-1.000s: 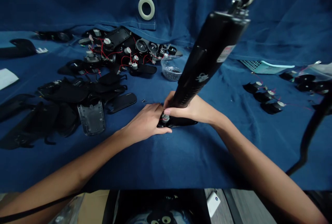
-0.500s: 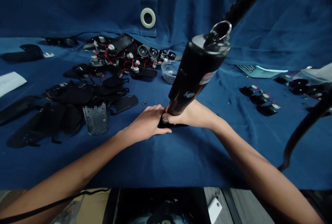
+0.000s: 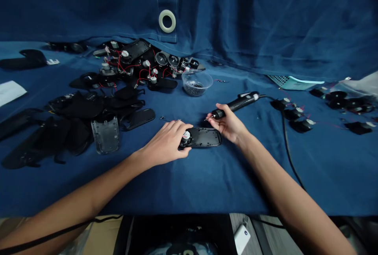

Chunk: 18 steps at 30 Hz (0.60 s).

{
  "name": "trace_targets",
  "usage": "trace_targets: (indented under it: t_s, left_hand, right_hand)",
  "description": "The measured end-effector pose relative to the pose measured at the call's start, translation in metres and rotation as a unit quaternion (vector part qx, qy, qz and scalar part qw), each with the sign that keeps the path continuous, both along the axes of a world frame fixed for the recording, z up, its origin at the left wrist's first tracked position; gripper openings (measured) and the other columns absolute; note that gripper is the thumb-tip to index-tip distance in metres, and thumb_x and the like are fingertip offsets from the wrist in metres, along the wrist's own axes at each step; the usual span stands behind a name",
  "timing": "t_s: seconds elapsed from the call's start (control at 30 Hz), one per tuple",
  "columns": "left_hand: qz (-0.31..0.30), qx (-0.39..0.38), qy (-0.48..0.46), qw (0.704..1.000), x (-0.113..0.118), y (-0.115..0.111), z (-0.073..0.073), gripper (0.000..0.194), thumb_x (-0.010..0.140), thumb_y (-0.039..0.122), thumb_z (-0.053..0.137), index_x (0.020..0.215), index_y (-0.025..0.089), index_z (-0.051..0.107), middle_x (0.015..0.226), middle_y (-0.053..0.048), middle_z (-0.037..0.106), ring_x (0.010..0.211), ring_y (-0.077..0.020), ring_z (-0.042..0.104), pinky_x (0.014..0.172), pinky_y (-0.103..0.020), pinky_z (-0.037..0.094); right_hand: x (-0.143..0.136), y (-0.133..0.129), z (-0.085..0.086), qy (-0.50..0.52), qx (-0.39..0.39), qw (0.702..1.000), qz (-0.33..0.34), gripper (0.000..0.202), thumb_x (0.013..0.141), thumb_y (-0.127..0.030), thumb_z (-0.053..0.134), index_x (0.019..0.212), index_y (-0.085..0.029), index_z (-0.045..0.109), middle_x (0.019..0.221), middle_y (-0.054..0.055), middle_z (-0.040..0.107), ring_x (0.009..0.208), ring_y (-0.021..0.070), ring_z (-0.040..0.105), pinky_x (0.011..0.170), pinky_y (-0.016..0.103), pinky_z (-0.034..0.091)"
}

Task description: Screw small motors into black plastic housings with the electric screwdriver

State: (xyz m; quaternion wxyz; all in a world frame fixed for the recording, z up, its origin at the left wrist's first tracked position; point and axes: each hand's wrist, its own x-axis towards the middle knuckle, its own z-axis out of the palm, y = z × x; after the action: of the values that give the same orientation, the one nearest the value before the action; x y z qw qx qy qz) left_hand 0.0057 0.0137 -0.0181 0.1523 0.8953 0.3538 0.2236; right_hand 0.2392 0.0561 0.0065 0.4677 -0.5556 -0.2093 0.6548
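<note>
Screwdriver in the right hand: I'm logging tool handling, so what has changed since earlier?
The screwdriver, held steeply over the black casing before, has swung down to the right and now slants much flatter; the right hand moved right with it, keeping hold. Unchanged: the left hand on the casing, the clear tub in place.

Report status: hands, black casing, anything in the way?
Left hand holding black casing by one end. Right hand gripping screwdriver, tip off casing. Casing lies open side up. Small loose parts just beyond left hand.
</note>
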Motion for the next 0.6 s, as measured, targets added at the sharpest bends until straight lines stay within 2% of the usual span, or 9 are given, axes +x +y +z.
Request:
trace_targets:
  t_s: [0.17, 0.3, 0.4, 0.47, 0.53, 0.57, 0.6]
  left_hand:
    - [0.015, -0.047, -0.075, 0.996, -0.004, 0.000, 0.005, 0.062, 0.077, 0.019, 0.059, 0.136, 0.023, 0.042, 0.127, -0.010, 0.044, 0.111, -0.0233, 0.055, 0.097, -0.038, 0.049]
    - [0.048, -0.065, -0.166, 0.983, -0.011, 0.008, 0.009, 0.068, 0.077, 0.020, 0.062, 0.141, 0.024, 0.038, 0.125, -0.010, 0.044, 0.115, -0.0222, 0.053, 0.103, -0.039, 0.045]
    - [0.058, -0.092, -0.264, 0.958, -0.015, 0.013, 0.009, 0.082, 0.079, 0.023, 0.065, 0.149, 0.023, 0.021, 0.121, -0.009, 0.054, 0.111, -0.0204, 0.057, 0.104, -0.039, 0.044]
    - [0.070, -0.113, -0.319, 0.938, -0.016, 0.015, 0.009, 0.082, 0.082, 0.027, 0.064, 0.150, 0.021, 0.018, 0.118, -0.008, 0.059, 0.110, -0.0204, 0.058, 0.104, -0.039, 0.044]
    - [0.100, -0.132, -0.356, 0.920, -0.015, 0.016, 0.009, 0.072, 0.087, 0.033, 0.061, 0.148, 0.021, 0.025, 0.112, -0.008, 0.063, 0.105, -0.0207, 0.061, 0.100, -0.039, 0.046]
    - [0.117, -0.144, -0.370, 0.910, -0.014, 0.016, 0.009, 0.067, 0.088, 0.037, 0.060, 0.146, 0.021, 0.030, 0.107, -0.007, 0.064, 0.100, -0.0203, 0.062, 0.095, -0.039, 0.049]
    - [0.132, -0.158, -0.382, 0.901, -0.013, 0.016, 0.010, 0.062, 0.090, 0.040, 0.058, 0.144, 0.022, 0.034, 0.103, -0.006, 0.065, 0.094, -0.0197, 0.064, 0.089, -0.037, 0.051]
  right_hand:
    - [-0.002, 0.001, -0.001, 0.026, -0.054, 0.998, 0.010, 0.048, 0.091, -0.054, 0.049, 0.081, -0.009, 0.061, 0.065, 0.010, 0.068, 0.052, 0.0114, 0.065, 0.051, 0.017, 0.058]
    - [0.001, -0.001, 0.002, 0.020, -0.051, 0.997, 0.053, 0.053, 0.095, -0.057, 0.038, 0.080, -0.011, 0.062, 0.065, 0.009, 0.068, 0.054, 0.0127, 0.066, 0.053, 0.021, 0.058]
    - [0.003, -0.004, 0.001, -0.079, -0.037, 0.987, 0.135, 0.050, 0.097, -0.050, 0.037, 0.077, -0.011, 0.062, 0.065, 0.011, 0.069, 0.054, 0.0141, 0.066, 0.055, 0.025, 0.059]
    - [0.004, -0.009, 0.002, -0.155, -0.027, 0.971, 0.181, 0.044, 0.094, -0.046, 0.048, 0.072, -0.010, 0.062, 0.059, 0.012, 0.067, 0.046, 0.0147, 0.062, 0.045, 0.025, 0.055]
    - [0.004, -0.015, 0.007, -0.203, 0.027, 0.962, 0.183, 0.043, 0.090, -0.049, 0.056, 0.071, -0.011, 0.062, 0.055, 0.010, 0.064, 0.040, 0.0141, 0.058, 0.038, 0.023, 0.049]
    - [0.003, -0.020, 0.010, -0.216, 0.086, 0.957, 0.175, 0.044, 0.088, -0.052, 0.056, 0.076, -0.011, 0.064, 0.060, 0.010, 0.067, 0.045, 0.0147, 0.061, 0.041, 0.023, 0.051]
    - [0.002, -0.025, 0.014, -0.234, 0.176, 0.942, 0.166, 0.046, 0.088, -0.056, 0.055, 0.086, -0.012, 0.067, 0.072, 0.011, 0.071, 0.057, 0.0163, 0.067, 0.051, 0.025, 0.056]
